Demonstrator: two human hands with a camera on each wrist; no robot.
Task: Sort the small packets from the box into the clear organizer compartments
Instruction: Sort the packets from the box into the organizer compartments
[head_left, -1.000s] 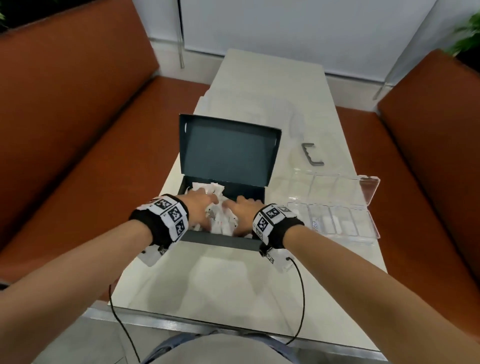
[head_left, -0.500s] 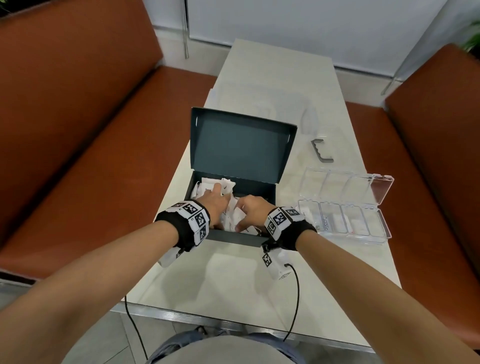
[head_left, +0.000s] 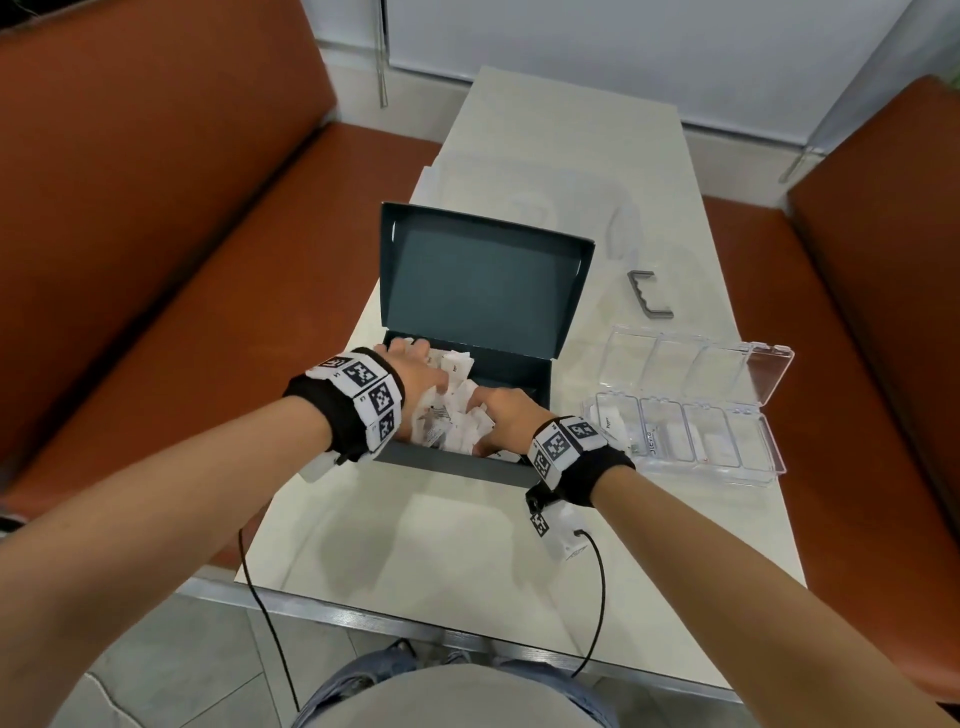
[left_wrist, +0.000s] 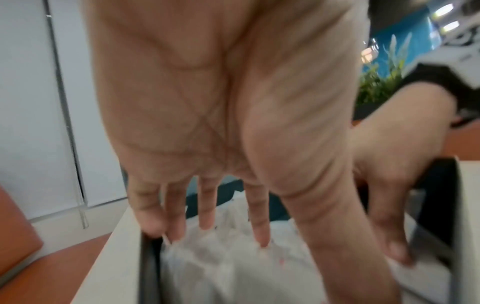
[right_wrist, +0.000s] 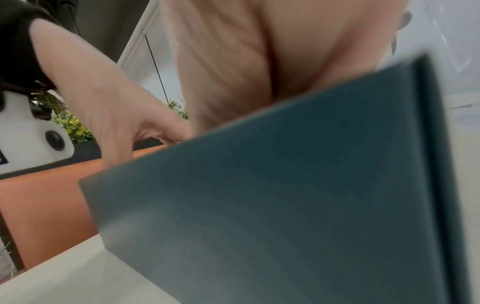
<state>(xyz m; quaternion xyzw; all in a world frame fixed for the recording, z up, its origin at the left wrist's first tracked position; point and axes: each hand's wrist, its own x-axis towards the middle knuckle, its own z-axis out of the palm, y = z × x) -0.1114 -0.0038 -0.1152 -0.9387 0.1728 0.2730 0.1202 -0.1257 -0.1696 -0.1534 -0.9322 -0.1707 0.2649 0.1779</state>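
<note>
Box (head_left: 470, 291): dark teal card, hinged lid standing open and upright at the far side, tray resting on the white table (head_left: 431, 545) in front of the person. Near wall plain, matte, seen close and blurred in the right wrist view.

Packets (head_left: 457, 415): small, white, crumpled paper sachets with faint dark print, heaped loosely in the left and middle of the tray; the far right part of the tray shows its dark floor.

Left hand (head_left: 413, 371): palm down inside the tray, fingers (left_wrist: 207, 207) straight and spread, tips touching the heap.

Right hand (head_left: 501, 418): on the heap beside the left; fingers bent down among the packets, whether any packet is pinched cannot be told.

Clear organizer (head_left: 685, 410): transparent plastic, lid open flat, just right of the box; several near compartments hold white packets.

Grey bracket (head_left: 649, 293): beyond the organizer.
</note>
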